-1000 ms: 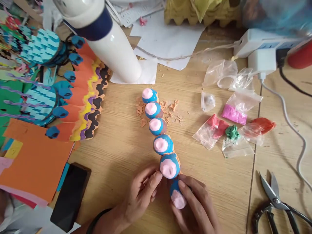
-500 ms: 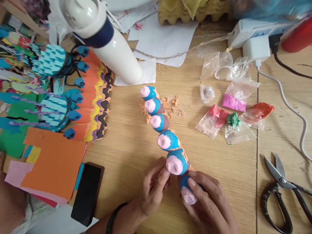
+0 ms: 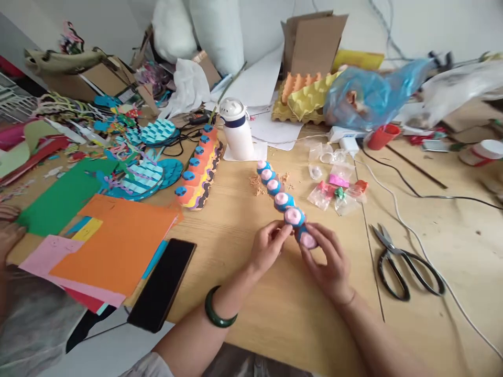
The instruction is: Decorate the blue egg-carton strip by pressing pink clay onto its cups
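A row of egg-carton cups [image 3: 282,200], covered in blue clay with pink clay tips, runs diagonally over the wooden table towards me. My left hand [image 3: 269,245] pinches its left side beside the second-nearest cup. The nearest cup is gripped between the fingers and thumb of my right hand [image 3: 329,257]. Orange crumbs [image 3: 257,184] lie around the strip's far part. Small plastic bags [image 3: 320,195] with red, pink, green and orange clay lie to its right. On the left stands a finished-looking orange egg-carton strip [image 3: 200,173] with blue knobs.
Black-handled scissors [image 3: 393,262] lie at right beside a white cable [image 3: 396,201]. A white bottle [image 3: 239,133] stands behind. At left are a phone [image 3: 163,283], an orange sheet [image 3: 113,251] and another person's hand [image 3: 10,230]. A blue plastic bag [image 3: 373,97] sits at the back.
The view has tilted up and pulled back, showing more of the table's far side and both my forearms. My hands keep hold of the strip's near end.
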`<state>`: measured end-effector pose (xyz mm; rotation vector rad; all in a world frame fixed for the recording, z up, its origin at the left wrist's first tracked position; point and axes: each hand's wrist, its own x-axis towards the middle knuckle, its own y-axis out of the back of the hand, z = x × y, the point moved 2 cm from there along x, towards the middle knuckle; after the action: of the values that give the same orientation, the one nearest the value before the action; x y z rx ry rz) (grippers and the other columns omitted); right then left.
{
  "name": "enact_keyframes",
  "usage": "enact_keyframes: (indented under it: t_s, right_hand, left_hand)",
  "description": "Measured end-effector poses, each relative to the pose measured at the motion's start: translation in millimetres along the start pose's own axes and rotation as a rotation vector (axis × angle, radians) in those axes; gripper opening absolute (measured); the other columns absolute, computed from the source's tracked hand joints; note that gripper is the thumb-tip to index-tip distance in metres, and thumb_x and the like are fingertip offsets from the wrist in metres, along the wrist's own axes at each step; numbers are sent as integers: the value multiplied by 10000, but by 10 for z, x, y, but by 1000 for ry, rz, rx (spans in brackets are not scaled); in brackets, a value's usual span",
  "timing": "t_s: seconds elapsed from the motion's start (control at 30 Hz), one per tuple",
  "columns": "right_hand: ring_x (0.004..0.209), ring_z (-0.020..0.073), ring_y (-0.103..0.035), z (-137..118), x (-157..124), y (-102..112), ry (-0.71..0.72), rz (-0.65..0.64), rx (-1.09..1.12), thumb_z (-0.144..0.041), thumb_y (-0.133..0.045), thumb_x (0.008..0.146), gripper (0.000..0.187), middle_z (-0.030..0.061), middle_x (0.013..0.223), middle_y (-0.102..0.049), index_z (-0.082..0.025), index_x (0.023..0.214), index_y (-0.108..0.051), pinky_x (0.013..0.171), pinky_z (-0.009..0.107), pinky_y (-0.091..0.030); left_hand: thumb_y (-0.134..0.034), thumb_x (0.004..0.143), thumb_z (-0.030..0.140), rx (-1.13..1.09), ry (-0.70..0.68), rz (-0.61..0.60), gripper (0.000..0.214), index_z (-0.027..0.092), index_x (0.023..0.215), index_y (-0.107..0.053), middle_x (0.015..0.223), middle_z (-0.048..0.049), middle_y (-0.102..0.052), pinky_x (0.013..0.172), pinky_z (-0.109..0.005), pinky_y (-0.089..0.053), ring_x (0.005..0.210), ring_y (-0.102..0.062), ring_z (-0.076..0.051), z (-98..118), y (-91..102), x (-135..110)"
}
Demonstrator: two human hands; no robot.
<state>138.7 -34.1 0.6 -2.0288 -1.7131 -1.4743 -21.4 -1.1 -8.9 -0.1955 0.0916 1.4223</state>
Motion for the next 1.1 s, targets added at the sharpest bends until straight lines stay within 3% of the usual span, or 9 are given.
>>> enact_keyframes:
  t_s: [0.1, 0.17, 0.23, 0.37, 0.5, 0.7, 0.87, 1.1]
  right_hand:
    - [1144, 263, -694, 67, -8, 6, -35, 56, -4, -136, -685, 904, 430, 153, 1223, -703, -205, 1327, -645, 895, 407, -638]
    - [1091, 243, -710, 136, -8, 16, -181, 122, 37, -212, -641, 944, 302, 155, 1212, -703, -188, 1242, -687, 755, 332, -646]
    - [1050, 233, -714, 198, 6, 15, -282, 157, 55, -296, -642, 945, 282, 151, 1208, -708, -185, 1195, -708, 690, 300, -629]
    - [1033, 219, -701, 314, 50, -6, -431, 240, 234, -449, -661, 916, 328, 118, 1156, -722, -189, 1101, -737, 761, 319, -637]
    - [847, 175, -714, 419, 73, -25, -666, 313, 549, -542, -703, 860, 379, 44, 919, -739, -185, 978, -743, 839, 384, -665]
    - [694, 165, -718, 506, 91, 22, -805, 392, 706, -543, -720, 840, 385, 44, 781, -745, -169, 749, -711, 697, 356, -692]
    - [659, 167, -723, 534, 82, 51, -909, 417, 782, -482, -711, 844, 332, 47, 779, -766, -164, 754, -738, 677, 345, -683]
    - [721, 187, -743, 566, 87, 70, -940, 401, 900, -413, -735, 822, 245, 54, 804, -790, -173, 775, -747, 742, 360, -677]
  left_hand:
    - [-612, 902, 595, 2, -108, -9, 455, 159, 785, -663, 527, 55, -444, 419, -220, -270, 424, -345, -56, -62, 9, 61]
    - [-635, 872, 590, -14, -122, 5, 462, 137, 823, -709, 635, 14, -557, 403, -220, -281, 433, -359, -47, -127, 29, 99]
    - [-639, 856, 575, -62, -142, 56, 458, 127, 886, -727, 694, 6, -570, 392, -214, -264, 439, -349, -42, -183, 58, 126]
    - [-642, 848, 541, -55, -200, 71, 430, 124, 883, -743, 700, 5, -562, 412, -202, -270, 468, -348, -40, -231, 79, 136]
    - [-632, 855, 533, -23, -221, 82, 414, 135, 863, -744, 676, 11, -550, 424, -202, -270, 473, -343, -44, -230, 73, 132]
    - [-625, 867, 533, 21, -205, 47, 413, 142, 876, -760, 680, 9, -557, 438, -215, -266, 482, -346, -52, -215, 58, 82]
    - [-543, 935, 521, 186, -232, 13, 429, 160, 898, -771, 693, -5, -589, 480, -233, -292, 529, -390, -78, -172, 50, 5]
    - [-515, 970, 471, 302, -291, -16, 419, 152, 879, -771, 690, -11, -603, 552, -241, -342, 564, -436, -90, -137, 31, -26]
